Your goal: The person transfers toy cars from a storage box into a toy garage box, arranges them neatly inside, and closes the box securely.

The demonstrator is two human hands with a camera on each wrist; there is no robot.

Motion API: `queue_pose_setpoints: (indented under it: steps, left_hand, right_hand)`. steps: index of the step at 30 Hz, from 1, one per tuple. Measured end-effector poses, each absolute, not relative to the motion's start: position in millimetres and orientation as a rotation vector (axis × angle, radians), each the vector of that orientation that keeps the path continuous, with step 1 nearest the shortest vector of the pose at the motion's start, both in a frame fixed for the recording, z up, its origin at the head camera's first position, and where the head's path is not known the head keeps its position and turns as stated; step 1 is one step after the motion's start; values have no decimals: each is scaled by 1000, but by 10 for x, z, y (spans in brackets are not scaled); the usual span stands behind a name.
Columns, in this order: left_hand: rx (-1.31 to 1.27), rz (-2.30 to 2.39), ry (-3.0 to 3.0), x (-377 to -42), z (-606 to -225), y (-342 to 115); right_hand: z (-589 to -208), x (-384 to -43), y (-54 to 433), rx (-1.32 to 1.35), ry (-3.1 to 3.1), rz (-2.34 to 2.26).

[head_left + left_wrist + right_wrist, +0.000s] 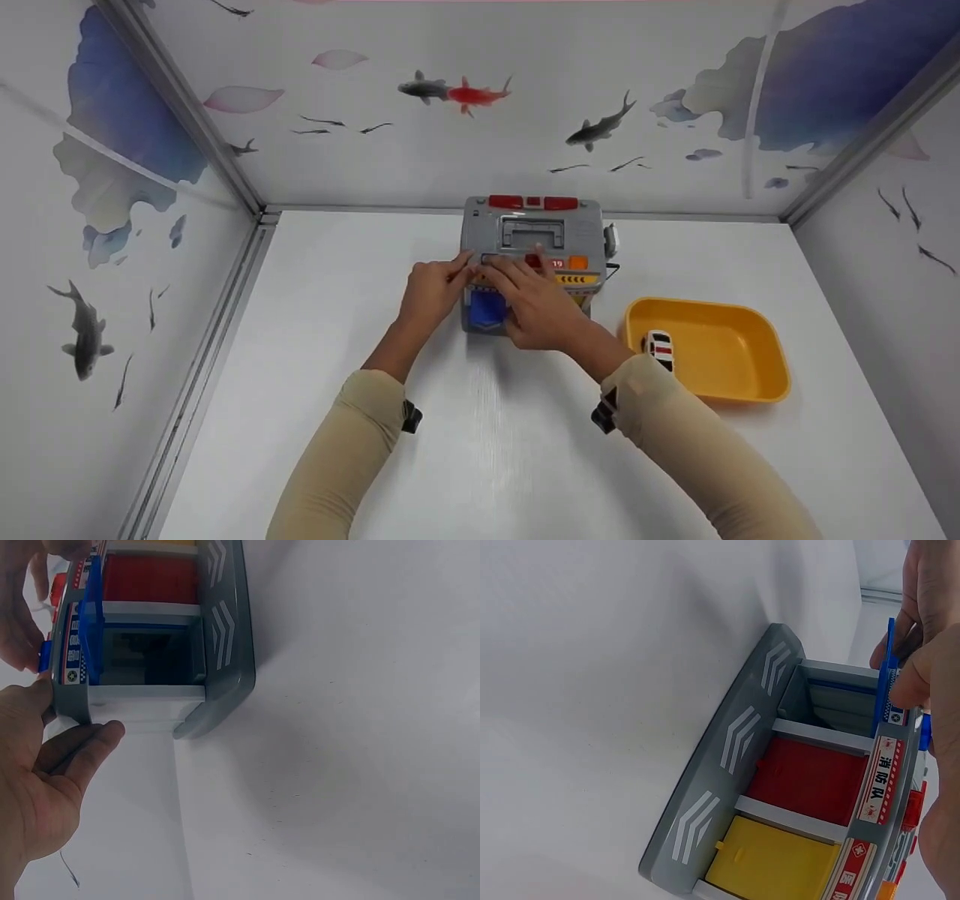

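A grey toy garage (pixel 472 225) stands at the table's far edge. Its blue door (pixel 487 309) is swung up, baring a dark compartment (pixel 146 656); the red door (pixel 810 778) and yellow door (pixel 772 859) are closed. My left hand (pixel 433 292) grips the garage's left front corner, fingers against the side wall and thumb near the roof. My right hand (pixel 541 304) lies over the roof's front edge with fingers extended. Its fingertips are right at a blue button (pixel 45 656), and its thumb (pixel 911 686) touches the front beside the blue door.
A yellow tray (pixel 720 352) sits to the right of the garage, holding a white toy car (pixel 660 349) at its left side. Printed panels (pixel 525 150) enclose the white table (pixel 480 450) at the back and sides.
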State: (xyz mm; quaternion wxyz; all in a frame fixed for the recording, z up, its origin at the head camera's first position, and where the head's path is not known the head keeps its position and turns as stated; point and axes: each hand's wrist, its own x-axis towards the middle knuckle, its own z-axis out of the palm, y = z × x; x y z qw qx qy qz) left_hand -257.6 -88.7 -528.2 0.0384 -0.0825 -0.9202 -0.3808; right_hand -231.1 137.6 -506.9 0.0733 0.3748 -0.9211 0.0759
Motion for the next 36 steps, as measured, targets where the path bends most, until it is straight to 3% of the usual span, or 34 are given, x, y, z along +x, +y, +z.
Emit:
queue_pose_setpoints:
  steps: [13, 27, 36]
  left_hand:
    - [-239, -1227, -2844, -2584, -5235, -879]
    - [-155, -1207, -2902, -2565, -5231, -861]
    - [-148, -1245, -2889, -2552, -5248, -858]
  right_hand:
    - [-4998, -2196, 1721, 1145, -2739, 239]
    - [-5191, -1942, 2282, 1222, -2571, 205]
    - [-5259, -1829, 2719, 1080, -2773, 237]
